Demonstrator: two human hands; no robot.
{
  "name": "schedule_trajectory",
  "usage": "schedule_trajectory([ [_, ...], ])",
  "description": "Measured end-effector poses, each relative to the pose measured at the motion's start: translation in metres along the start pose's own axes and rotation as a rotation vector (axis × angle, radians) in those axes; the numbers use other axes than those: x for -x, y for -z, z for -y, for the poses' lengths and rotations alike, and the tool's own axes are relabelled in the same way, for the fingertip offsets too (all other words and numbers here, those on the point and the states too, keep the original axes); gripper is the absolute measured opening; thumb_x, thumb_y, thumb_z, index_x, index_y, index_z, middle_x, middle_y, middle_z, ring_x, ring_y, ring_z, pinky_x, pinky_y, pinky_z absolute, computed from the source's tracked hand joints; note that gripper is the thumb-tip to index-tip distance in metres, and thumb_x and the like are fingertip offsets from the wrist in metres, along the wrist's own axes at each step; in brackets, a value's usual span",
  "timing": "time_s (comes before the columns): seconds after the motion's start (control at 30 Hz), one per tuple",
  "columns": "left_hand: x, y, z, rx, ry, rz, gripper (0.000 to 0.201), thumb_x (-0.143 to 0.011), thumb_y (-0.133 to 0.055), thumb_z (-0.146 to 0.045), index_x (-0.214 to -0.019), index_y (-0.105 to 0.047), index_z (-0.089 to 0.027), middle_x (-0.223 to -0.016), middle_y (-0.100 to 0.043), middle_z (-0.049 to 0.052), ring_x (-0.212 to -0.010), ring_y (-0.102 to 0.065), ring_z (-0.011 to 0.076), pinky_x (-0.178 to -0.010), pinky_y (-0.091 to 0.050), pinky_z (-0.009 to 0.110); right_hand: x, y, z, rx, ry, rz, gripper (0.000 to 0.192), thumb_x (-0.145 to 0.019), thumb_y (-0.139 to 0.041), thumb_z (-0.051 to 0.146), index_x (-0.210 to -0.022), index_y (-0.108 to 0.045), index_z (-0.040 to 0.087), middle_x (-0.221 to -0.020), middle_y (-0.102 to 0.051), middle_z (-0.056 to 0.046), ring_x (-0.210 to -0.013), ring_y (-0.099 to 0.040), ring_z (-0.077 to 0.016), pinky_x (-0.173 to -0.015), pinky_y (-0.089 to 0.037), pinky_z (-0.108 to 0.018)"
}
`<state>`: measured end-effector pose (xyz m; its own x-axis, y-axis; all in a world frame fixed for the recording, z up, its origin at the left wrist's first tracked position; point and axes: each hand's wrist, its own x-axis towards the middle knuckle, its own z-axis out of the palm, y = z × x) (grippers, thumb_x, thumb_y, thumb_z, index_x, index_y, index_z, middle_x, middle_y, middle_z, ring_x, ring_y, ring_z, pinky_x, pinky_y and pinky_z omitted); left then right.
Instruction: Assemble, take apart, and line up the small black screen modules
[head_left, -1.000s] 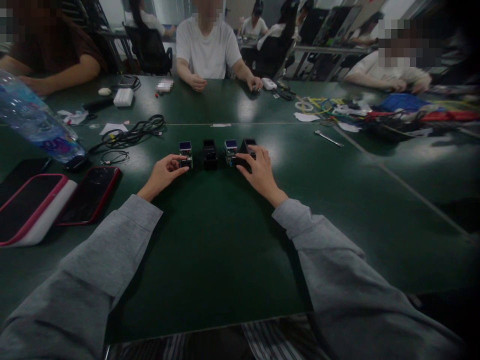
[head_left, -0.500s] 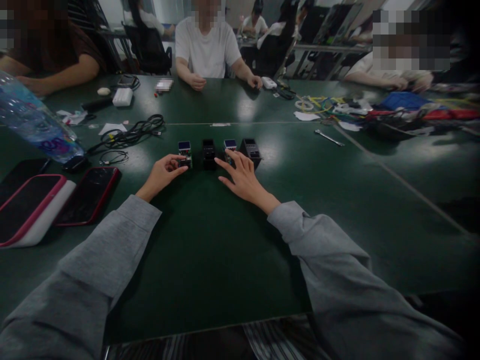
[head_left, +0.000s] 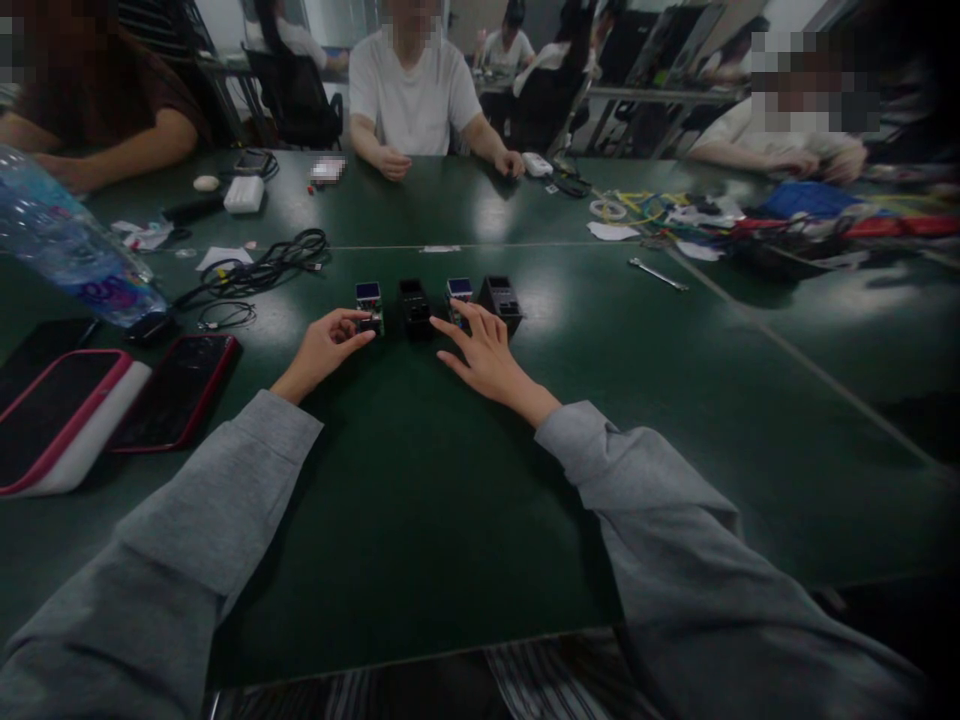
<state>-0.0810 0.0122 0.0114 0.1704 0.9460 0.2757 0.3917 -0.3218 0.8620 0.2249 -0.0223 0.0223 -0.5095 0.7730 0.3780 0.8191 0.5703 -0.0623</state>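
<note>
Module (head_left: 369, 306) pinched by left hand (head_left: 324, 348); right hand (head_left: 484, 352) spread on green table (head_left: 420, 480).

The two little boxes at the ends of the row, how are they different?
The leftmost module has a blue top and shows circuit parts; the rightmost box is all black. The leftmost is slimmer; the rightmost is bulkier. The left hand pinches the leftmost; the rightmost sits untouched. Both stand on the green table.

Bare green surface (head_left: 420, 480) lies open between the sleeves up to the row of four small modules (head_left: 437, 302), while phones (head_left: 176, 388) and cables (head_left: 262, 265) crowd the left side.
</note>
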Motion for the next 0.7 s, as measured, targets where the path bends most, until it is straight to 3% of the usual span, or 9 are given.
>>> schedule_trajectory([
  [0.7, 0.0000, 0.0011, -0.0003, -0.042, 0.001, 0.013, 0.039, -0.081, -0.078, -0.035, -0.117, -0.070, -0.023, -0.081, -0.062, 0.001, -0.065, -0.054, 0.0116, -0.057, -0.041, 0.023, -0.0008, -0.0015, -0.0020, -0.022, -0.003, 0.024, 0.058, -0.105, -0.035, 0.053, -0.158, -0.030, 0.031, -0.164, -0.022, -0.011, -0.149, -0.022, -0.0344, -0.115, -0.028, -0.055],
])
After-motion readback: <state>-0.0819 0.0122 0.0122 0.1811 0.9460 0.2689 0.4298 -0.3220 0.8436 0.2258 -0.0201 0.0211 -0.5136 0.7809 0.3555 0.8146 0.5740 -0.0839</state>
